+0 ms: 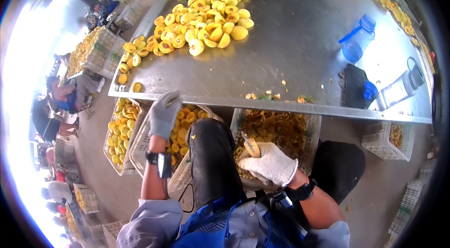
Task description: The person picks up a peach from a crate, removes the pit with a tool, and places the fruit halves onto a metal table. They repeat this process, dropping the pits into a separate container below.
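Note:
My left hand (165,114), in a grey glove, is at the table's front edge above the crates. Its fingers point up toward the tabletop, and nothing shows in them. My right hand (271,163), in a white glove, is shut on a small knife (253,148) with a light wooden handle. Its thin blade points up and left over a crate of brownish scraps (274,126). A big heap of yellow halved peaches (201,18) covers the left part of the metal table (286,28). One peach half (137,87) sits alone close to my left hand.
Below the table edge stand crates of yellow fruit pieces (123,128) (185,124). On the right of the tabletop are a blue bottle (358,39), a dark pouch (354,86) and a clear bottle (398,89). Another crate (386,140) is lower right. People sit working at left.

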A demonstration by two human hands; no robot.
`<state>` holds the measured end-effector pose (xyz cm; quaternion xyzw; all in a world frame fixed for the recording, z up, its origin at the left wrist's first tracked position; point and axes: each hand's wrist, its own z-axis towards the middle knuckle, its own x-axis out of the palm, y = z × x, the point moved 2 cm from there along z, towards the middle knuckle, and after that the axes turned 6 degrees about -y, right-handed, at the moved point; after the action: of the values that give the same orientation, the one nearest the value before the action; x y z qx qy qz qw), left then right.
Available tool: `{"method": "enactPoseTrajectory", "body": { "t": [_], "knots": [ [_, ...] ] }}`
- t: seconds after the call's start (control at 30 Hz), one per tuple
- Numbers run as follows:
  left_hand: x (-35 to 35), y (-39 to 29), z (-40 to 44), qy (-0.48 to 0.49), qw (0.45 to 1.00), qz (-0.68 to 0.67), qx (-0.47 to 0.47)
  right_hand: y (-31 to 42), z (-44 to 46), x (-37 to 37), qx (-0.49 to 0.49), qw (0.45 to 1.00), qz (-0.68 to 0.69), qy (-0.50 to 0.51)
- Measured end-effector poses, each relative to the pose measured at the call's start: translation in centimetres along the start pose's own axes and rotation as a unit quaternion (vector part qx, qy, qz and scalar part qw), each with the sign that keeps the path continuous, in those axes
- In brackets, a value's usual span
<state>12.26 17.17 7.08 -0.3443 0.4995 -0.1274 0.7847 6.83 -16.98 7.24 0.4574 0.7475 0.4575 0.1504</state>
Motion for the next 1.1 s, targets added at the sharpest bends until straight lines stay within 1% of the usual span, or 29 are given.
{"method": "enactPoseTrajectory", "body": {
  "t": [0.03, 0.1, 0.13, 0.23, 0.27, 0.3, 0.33, 0.37, 0.47, 0.5, 0.6, 0.63, 0.73, 0.77, 0.8, 0.87, 0.9, 1.0, 1.03, 1.1],
  "knots": [
    [1.4, 0.9, 1.4, -0.002, 1.000, -0.013, 0.013, 0.1, 0.1, 0.1, 0.001, 1.000, 0.006, 0.000],
    [4.0, 2.1, 4.8, -0.001, 0.999, -0.035, 0.008, 0.2, 0.3, 0.1, 0.009, 1.000, 0.021, 0.000],
    [5.2, 2.0, 6.5, 0.002, 0.999, -0.048, 0.006, 0.1, 0.5, 0.1, -0.002, 1.000, 0.028, -0.001],
    [8.9, 1.8, 11.4, -0.005, 0.993, -0.069, -0.096, -0.1, 1.0, -0.1, 0.007, 0.999, 0.034, -0.002],
    [9.9, 2.5, 13.4, -0.033, 0.998, -0.031, -0.032, 0.4, 1.0, -0.2, 0.017, 1.000, 0.019, 0.001],
    [11.4, 3.9, 15.4, -0.060, 0.998, 0.007, 0.032, 0.0, 1.3, -0.3, -0.016, 1.000, -0.004, -0.014],
    [12.0, 3.5, 16.8, -0.087, 0.991, 0.045, 0.096, 0.2, 1.6, -0.2, -0.048, 0.998, -0.028, -0.029],
    [12.7, 3.4, 18.2, -0.083, 0.990, 0.076, 0.088, 0.9, 1.4, -0.4, 0.019, 1.000, -0.001, -0.013],
    [14.3, 2.9, 20.5, -0.036, 0.991, 0.098, 0.080, 0.7, 2.0, -0.8, 0.005, 1.000, -0.016, -0.025],
    [14.9, 2.9, 21.2, 0.009, 0.995, 0.101, 0.022, 0.5, 2.3, -0.9, -0.003, 0.999, -0.039, -0.035],
    [14.6, 1.5, 21.4, 0.071, 0.984, 0.162, 0.003, 0.0, 2.9, -1.1, -0.017, 0.997, -0.049, -0.055],
    [14.8, 2.2, 21.7, 0.079, 0.985, 0.152, 0.013, 0.1, 3.0, -1.1, -0.021, 0.996, -0.056, -0.061],
    [14.3, 2.1, 20.5, 0.120, 0.988, 0.086, -0.041, 0.6, 3.3, -0.8, -0.023, 0.996, -0.060, -0.068],
    [14.3, 2.0, 20.2, 0.120, 0.982, 0.137, -0.058, 0.5, 3.5, -0.8, -0.016, 0.996, -0.052, -0.064],
    [14.7, 2.5, 19.7, 0.132, 0.986, 0.082, -0.064, 0.3, 3.6, -0.7, -0.009, 0.997, -0.043, -0.060],
    [15.2, 3.9, 17.2, 0.157, 0.984, -0.030, -0.075, 0.1, 3.8, -0.4, -0.043, 0.995, -0.035, -0.081],
    [13.9, 0.2, 14.7, 0.197, 0.962, -0.096, -0.161, 0.3, 3.8, -0.3, -0.061, 0.994, -0.031, -0.091],
    [13.0, -1.5, 10.7, 0.221, 0.928, -0.251, -0.164, 1.6, 3.1, -0.3, 0.049, 0.996, 0.043, -0.067],
    [11.7, -3.6, 8.7, 0.214, 0.912, -0.310, -0.166, 0.7, 3.7, -0.3, -0.008, 0.996, -0.001, -0.094],
    [9.8, -7.0, 5.7, 0.227, 0.888, -0.352, -0.190, 0.9, 3.5, -0.2, -0.017, 0.993, 0.048, -0.103]
  ]
}}
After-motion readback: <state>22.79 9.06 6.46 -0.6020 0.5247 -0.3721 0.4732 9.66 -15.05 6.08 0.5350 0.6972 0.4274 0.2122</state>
